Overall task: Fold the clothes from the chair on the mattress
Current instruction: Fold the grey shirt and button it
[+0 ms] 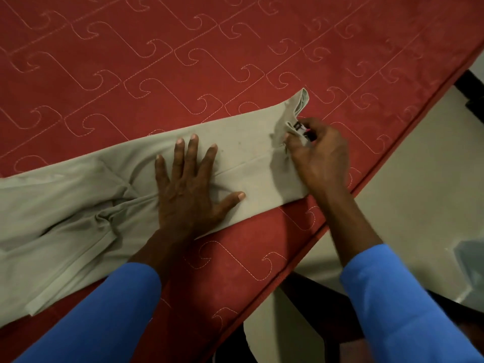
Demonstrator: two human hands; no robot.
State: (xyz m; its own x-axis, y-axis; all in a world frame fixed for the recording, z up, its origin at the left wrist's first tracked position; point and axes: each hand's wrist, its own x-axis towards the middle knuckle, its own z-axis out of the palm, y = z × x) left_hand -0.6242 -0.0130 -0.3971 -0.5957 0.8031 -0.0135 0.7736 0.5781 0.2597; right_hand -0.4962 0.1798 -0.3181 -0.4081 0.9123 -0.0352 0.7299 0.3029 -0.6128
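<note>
One garment (246,145): left hand (188,191) presses, right hand (320,157) pinches

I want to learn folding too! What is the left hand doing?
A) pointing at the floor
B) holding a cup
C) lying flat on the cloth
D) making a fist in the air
C: the left hand lies flat, fingers spread, on the beige cloth, while the right hand pinches the cloth's end.
</note>
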